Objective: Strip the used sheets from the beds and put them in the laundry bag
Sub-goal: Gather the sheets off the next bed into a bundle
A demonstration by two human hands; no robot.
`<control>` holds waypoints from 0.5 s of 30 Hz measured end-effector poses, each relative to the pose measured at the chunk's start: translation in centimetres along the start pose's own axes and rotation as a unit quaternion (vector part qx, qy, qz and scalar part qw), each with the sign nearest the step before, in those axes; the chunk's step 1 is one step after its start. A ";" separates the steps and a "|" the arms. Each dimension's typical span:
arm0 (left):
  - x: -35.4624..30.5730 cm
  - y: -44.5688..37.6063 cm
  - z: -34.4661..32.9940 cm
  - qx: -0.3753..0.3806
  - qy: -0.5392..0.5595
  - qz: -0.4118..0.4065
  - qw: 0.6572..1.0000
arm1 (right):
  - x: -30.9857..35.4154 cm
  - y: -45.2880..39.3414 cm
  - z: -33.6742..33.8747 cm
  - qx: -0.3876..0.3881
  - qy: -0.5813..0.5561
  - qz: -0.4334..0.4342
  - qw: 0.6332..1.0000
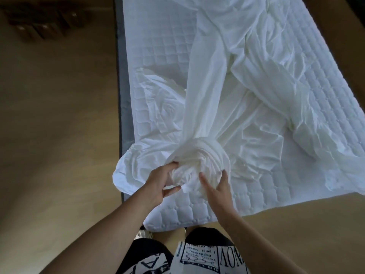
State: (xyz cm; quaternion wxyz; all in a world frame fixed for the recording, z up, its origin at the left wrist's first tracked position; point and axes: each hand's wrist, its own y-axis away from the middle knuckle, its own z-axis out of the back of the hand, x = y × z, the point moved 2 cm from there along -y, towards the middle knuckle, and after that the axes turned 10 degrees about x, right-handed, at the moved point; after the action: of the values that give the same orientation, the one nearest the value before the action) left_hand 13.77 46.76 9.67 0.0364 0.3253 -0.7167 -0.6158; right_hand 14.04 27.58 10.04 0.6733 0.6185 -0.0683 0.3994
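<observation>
From the head camera, a quilted white mattress [325, 99] runs away from the person, its near corner just in front of their knees. A white sheet [227, 80] lies loose and crumpled over the mattress, drawn into a long twisted rope that leads down to a rolled bundle [203, 157] near that near corner. Part of the sheet spills over the mattress's left edge toward the brown floor [59, 135].

The left hand [158, 182] grips the left side of the bundle: its fingers curl into the folds and disappear in the cloth, while the thumb sticks out below, touching the fabric's lower edge. The right hand [219, 186] lies against the bundle's right side with fingers straight and slightly spread, pressing flat on the cloth rather than closing round it.

A grey bed base [121, 86] shows as a strip along the mattress's left side. Below the near corner, black-and-white printed shorts [197, 256] are in view.
</observation>
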 end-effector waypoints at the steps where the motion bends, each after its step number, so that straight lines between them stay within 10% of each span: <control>1: 0.1 -0.2 -0.2 0.013 -0.010 0.017 1.000 | -0.7 -1.0 -0.2 0.038 -0.075 -0.056 0.995; 8: 0.9 0.1 -1.6 0.050 -0.052 0.103 0.992 | -0.2 -6.5 3.0 0.139 -0.260 -0.020 0.955; 12: 1.6 0.5 1.2 0.007 -0.103 0.116 0.988 | -2.0 -8.3 4.7 0.053 0.020 0.079 0.995; 15: 2.7 0.9 3.3 -0.038 -0.120 0.123 0.984 | -2.5 -9.0 4.7 -0.039 0.332 0.071 0.940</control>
State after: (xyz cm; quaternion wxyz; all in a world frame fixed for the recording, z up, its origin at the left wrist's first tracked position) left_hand 9.78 48.25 8.80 0.0379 0.1564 -0.7265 -0.6680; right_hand 19.87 23.09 2.67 0.6513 0.4175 0.0998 0.6258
